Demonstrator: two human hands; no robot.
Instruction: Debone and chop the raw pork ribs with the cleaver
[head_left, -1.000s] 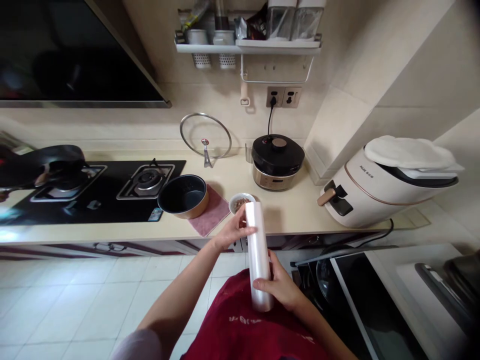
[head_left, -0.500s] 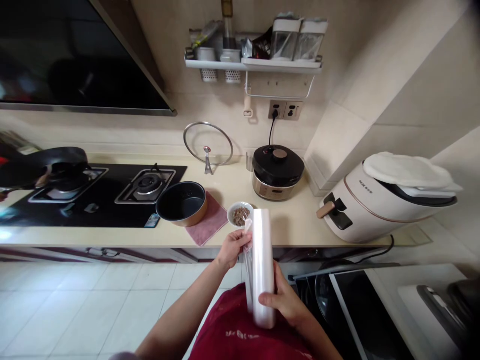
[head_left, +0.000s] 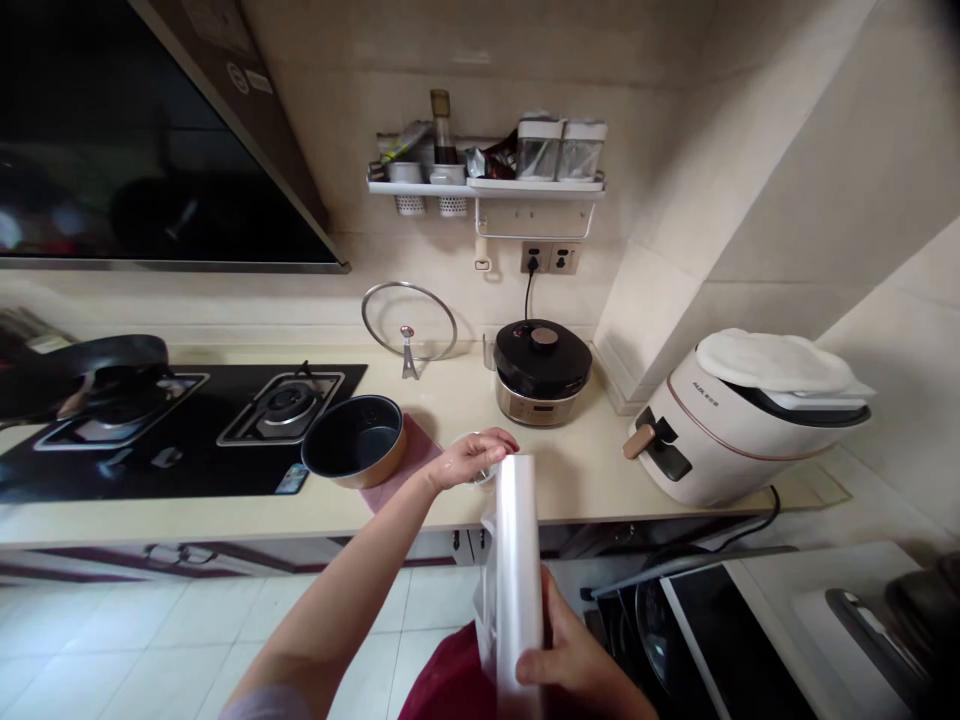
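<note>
A roll of clear plastic film or bags (head_left: 519, 580) stands upright before me, a loose sheet hanging along its left side. My right hand (head_left: 566, 645) is wrapped round the lower part of the roll, thumb across its front. At the upper end is my left hand (head_left: 472, 460), fingers stretched out over the top edge, touching it or very near. Behind that hand a small white bowl (head_left: 484, 478) is mostly hidden. A dark-lined pot (head_left: 356, 440) with a golden outside sits on a pink cloth (head_left: 414, 455) to the left.
Left is a gas hob (head_left: 202, 430) with a black wok (head_left: 112, 370). A glass lid (head_left: 409, 320) leans on the wall beside a black-topped cooker (head_left: 544, 370). A white air fryer (head_left: 735, 430) stands right. Above hangs a shelf (head_left: 487, 188) with jars and a bottle.
My left hand has let go of the loose film and moved up to the roll's top end, now covering most of the bowl. The camera view has tilted up. The right hand keeps its hold.
</note>
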